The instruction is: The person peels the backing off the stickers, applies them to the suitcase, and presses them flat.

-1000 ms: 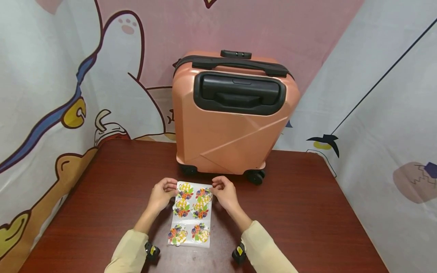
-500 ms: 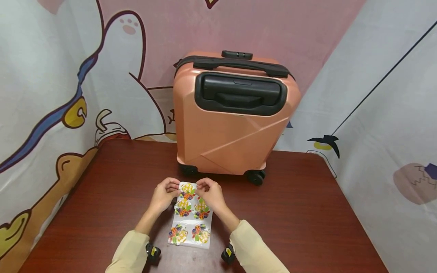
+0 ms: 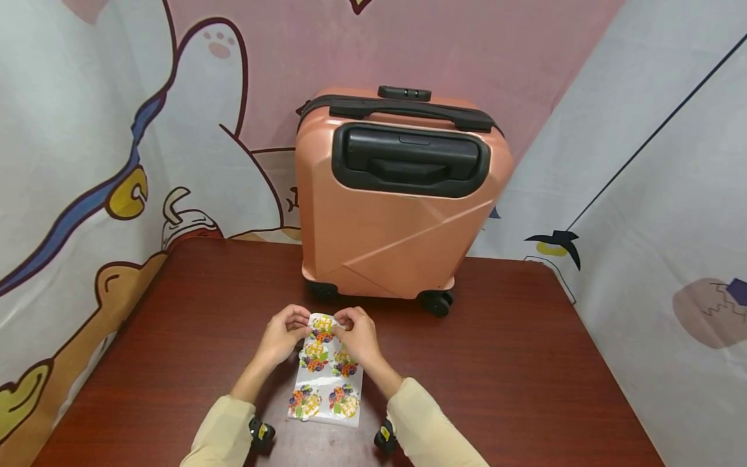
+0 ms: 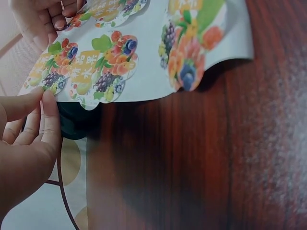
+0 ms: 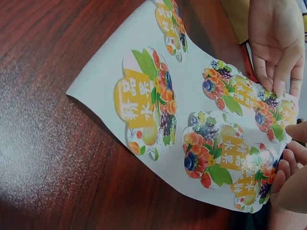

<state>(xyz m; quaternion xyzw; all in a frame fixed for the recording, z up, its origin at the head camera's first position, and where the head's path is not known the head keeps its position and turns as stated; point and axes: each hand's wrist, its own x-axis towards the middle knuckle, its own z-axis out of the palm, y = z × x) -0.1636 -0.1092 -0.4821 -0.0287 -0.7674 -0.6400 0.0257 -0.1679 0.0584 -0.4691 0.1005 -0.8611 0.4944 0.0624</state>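
Note:
A white sheet of stickers [image 3: 323, 405] slants over the table in front of me, its far end raised. Several scalloped stickers with fruit pictures and yellow labels [image 5: 144, 105] cover it. My left hand [image 3: 284, 337] pinches the sheet's far left edge between thumb and fingertips; the left wrist view shows this hand [image 4: 29, 139] close up. At the far right part, my right hand [image 3: 358, 337] pinches the sheet with thumb and fingers, only a short gap from the left. That corner curves inward, and a sticker [image 5: 254, 177] bends with it beside the right hand [image 5: 292, 172].
An orange hard-shell suitcase [image 3: 397, 240] with black wheels stands upright behind the hands on the dark red wooden table [image 3: 513, 363]. Cartoon-printed cloth [image 3: 642, 162] hangs around the table's back and sides. Black wrist devices [image 3: 261, 433] sit below both sleeves.
My right hand has moved left from the sheet's far right corner, drawing that corner inward so the far end looks narrower. My left hand has hardly moved.

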